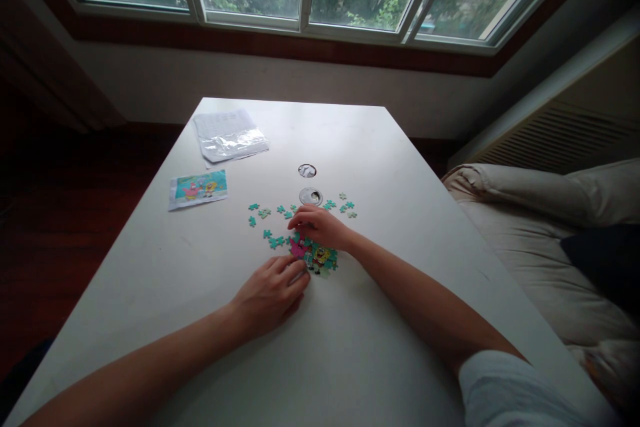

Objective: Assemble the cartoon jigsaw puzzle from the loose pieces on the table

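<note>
A partly joined jigsaw puzzle point(323, 256) with a pink figure and a yellow cartoon figure lies on the white table. My left hand point(274, 290) rests at its lower left edge, fingers loosely bent and a little apart, the tips touching the pieces. Over the puzzle's upper edge is my right hand point(320, 223), its thumb and fingers drawn together; whatever is between the fingertips is hidden. Several loose teal puzzle pieces point(276, 241) lie left of the hands. More loose pieces point(350, 205) are scattered beyond the right hand, some of them pale side up.
A small picture card point(200, 189) with the same cartoon figures lies at the left. Behind it are papers with a clear plastic bag point(233, 140). Two round inserts point(311, 196) are set in the table point(350, 147). A beige sofa point(540, 213) stands along the right side.
</note>
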Demonstrator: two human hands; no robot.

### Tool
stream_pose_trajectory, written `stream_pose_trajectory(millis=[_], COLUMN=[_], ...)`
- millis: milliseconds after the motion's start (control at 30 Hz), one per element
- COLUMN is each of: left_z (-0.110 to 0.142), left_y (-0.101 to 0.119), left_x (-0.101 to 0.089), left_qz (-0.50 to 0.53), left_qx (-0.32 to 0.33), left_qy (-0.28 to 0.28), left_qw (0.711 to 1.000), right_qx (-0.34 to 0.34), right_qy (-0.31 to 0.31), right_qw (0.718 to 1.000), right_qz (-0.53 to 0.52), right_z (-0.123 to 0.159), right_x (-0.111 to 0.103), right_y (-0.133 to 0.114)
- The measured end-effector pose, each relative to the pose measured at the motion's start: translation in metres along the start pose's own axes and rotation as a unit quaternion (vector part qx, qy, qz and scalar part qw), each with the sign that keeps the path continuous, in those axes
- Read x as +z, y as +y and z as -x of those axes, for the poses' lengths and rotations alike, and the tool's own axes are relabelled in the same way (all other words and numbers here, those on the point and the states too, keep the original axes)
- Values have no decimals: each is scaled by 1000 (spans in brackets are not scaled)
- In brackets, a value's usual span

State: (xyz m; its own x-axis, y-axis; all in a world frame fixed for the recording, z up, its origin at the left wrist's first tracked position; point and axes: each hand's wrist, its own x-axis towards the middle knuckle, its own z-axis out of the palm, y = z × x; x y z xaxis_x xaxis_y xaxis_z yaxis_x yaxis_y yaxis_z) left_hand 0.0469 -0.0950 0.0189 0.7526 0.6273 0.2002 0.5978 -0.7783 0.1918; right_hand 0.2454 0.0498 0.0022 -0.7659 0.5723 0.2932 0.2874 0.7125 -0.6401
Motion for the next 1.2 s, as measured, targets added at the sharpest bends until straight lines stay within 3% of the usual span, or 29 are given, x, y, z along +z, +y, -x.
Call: stream_pose_trajectory(millis=[467, 567, 767, 1200], left_z=[0, 0, 0, 0], left_y=[-1, 0, 0, -2], left_x=[0, 0, 1, 1], left_qz=[-8, -8, -2, -2], left_qx=[1, 1, -5, -5], left_qy=[0, -1, -12, -9], left_qw=[1000, 1000, 1000, 1000], right_qx=[-44, -79, -133, -127], right_qy=[0, -6, -78, -84], right_qw=[998, 993, 962, 957], right_qz=[42, 88, 225, 247], right_z=[4, 7, 9, 11], right_x=[-3, -5, -1, -2], right_y=[-10, -18, -34, -29])
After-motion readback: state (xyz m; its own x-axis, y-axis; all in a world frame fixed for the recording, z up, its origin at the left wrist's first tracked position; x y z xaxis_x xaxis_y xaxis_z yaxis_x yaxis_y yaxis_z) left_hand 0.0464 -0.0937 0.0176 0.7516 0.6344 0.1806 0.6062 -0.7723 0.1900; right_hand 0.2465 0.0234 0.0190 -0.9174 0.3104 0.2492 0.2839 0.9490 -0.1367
